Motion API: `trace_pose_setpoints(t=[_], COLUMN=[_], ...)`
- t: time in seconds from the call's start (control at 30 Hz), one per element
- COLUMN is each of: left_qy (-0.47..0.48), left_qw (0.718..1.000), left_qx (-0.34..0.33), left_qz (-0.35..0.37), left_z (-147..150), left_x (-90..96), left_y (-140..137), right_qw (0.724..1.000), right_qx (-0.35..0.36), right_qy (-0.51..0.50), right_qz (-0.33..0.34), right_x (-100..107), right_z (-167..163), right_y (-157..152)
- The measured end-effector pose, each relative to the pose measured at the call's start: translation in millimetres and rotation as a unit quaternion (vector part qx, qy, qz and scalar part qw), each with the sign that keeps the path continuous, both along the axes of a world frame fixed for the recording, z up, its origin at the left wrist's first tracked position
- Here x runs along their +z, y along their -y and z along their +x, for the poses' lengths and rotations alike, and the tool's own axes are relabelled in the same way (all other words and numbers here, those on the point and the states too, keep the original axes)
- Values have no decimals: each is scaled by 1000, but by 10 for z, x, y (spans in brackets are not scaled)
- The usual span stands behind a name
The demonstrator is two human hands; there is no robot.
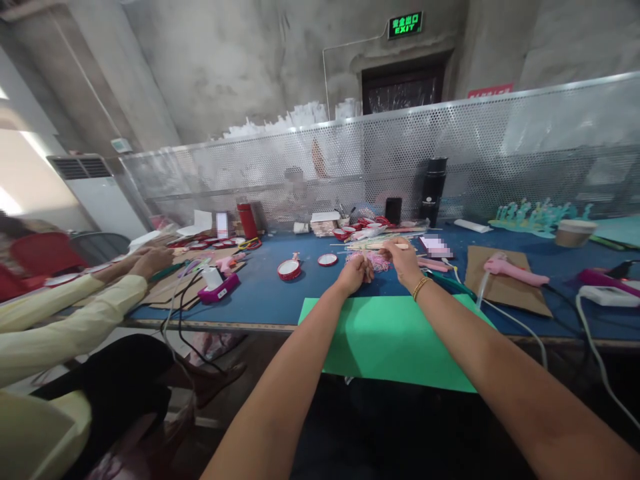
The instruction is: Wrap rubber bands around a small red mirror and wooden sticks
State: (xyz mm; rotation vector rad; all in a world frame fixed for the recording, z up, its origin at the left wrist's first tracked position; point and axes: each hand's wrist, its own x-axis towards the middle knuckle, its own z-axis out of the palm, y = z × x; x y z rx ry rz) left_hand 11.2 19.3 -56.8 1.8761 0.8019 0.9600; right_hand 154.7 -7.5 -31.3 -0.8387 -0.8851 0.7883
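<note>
Over the near middle of the blue table, my left hand point(356, 275) has its fingers curled together. Whatever it pinches is too small to make out. Just to its right, my right hand point(404, 261), with a gold bracelet on the wrist, closes around a thin beige stick point(399, 247). A tangle of pink and purple strings point(376, 262) lies on the table between and behind the two hands. Below my forearms, a green sheet point(395, 340) hangs over the table's front edge.
Left of my hands are two round red-rimmed tins point(289, 269). A pink glue gun point(515, 269) rests on cardboard point(480, 287) at right, with cables trailing off the edge. Behind stand a black bottle point(434, 190) and perforated metal screen point(280, 170). A co-worker's sleeves point(100, 313) reach in at left.
</note>
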Motion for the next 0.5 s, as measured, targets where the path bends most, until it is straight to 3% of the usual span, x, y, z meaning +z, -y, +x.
trace_pose_setpoints(t=[0.5], left_qy=[0], left_qw=[1000], left_qx=[-5], left_qz=[11], left_z=[-8], left_x=[-5], left_y=[-3], right_qw=[1000], right_qx=[16], right_qy=[-9], right_qz=[-3], right_x=[-1], right_z=[-14], right_y=[-4])
